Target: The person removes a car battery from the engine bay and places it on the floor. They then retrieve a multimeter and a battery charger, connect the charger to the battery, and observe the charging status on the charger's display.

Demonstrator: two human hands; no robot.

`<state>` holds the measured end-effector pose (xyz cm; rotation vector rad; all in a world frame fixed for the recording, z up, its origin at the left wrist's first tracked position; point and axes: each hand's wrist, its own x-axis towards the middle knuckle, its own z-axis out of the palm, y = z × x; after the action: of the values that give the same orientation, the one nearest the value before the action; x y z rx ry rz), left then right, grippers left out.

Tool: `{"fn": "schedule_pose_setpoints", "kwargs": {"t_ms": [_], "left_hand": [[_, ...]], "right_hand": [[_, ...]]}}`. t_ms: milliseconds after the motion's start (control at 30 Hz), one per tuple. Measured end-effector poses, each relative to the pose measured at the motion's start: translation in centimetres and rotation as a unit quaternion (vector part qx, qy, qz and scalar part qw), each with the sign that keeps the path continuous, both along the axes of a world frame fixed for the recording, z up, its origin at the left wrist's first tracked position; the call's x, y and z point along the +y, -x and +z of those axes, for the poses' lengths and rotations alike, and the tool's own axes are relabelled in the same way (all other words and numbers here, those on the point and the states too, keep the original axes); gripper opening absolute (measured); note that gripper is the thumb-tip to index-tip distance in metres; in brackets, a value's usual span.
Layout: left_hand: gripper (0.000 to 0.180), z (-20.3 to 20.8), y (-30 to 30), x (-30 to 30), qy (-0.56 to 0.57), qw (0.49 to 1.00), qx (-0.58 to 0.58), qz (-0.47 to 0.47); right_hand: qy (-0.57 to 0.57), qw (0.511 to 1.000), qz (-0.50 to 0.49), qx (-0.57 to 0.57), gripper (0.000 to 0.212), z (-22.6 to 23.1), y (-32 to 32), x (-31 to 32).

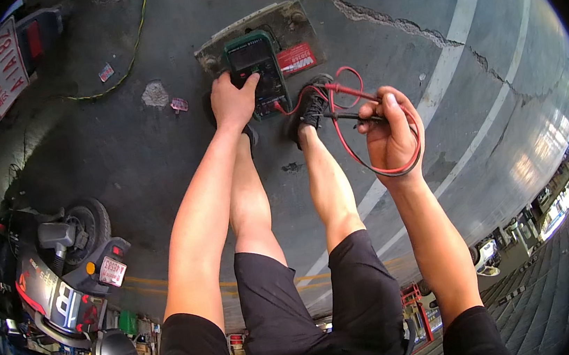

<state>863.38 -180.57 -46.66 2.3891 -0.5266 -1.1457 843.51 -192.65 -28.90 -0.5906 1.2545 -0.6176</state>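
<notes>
A dark multimeter with a green casing (268,74) sits tilted against a worn, greyish box (296,23) with a red label. My left hand (232,101) grips the meter's left side, its thumb lying across the front near the dial. Between the fingers of my right hand (391,130) are the red and black test leads (357,92), their probes pointing left and the slack looped over the palm. One red plug (278,107) is in the meter's lower edge. The black lead's far end is hard to make out.
My black shoe (312,108) is just right of the meter. A motor scooter (57,273) stands at the left, and a licence plate (2,69) shows at upper left. A yellow-green cable (134,58) and a long crack (378,16) run across the floor.
</notes>
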Motion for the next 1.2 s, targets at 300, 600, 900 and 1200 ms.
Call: {"fn": "schedule_pose_setpoints", "kwargs": {"t_ms": [300, 600, 900, 1200], "left_hand": [[0.026, 7.4, -1.5, 0.3, 0.189, 0.981, -0.028, 0.013], [0.036, 14.3, 2.0, -0.2, 0.364, 0.912, -0.066, -0.177], [0.032, 11.9, 1.7, 0.6, 0.362, 0.919, -0.023, -0.154], [0.024, 8.8, -0.2, 1.9, 0.325, 0.925, -0.175, -0.088]], "right_hand": [[0.025, 0.996, 0.089, 0.006, 0.023, -1.3, -1.7, 0.8], [0.132, 0.963, 0.221, 0.078, 0.023, -0.2, -5.8, 3.9], [0.153, 0.943, 0.287, 0.063, 0.048, -1.6, -5.5, 6.2], [0.341, 0.781, 0.469, 0.234, 0.057, -2.7, -5.6, 1.9]]}}
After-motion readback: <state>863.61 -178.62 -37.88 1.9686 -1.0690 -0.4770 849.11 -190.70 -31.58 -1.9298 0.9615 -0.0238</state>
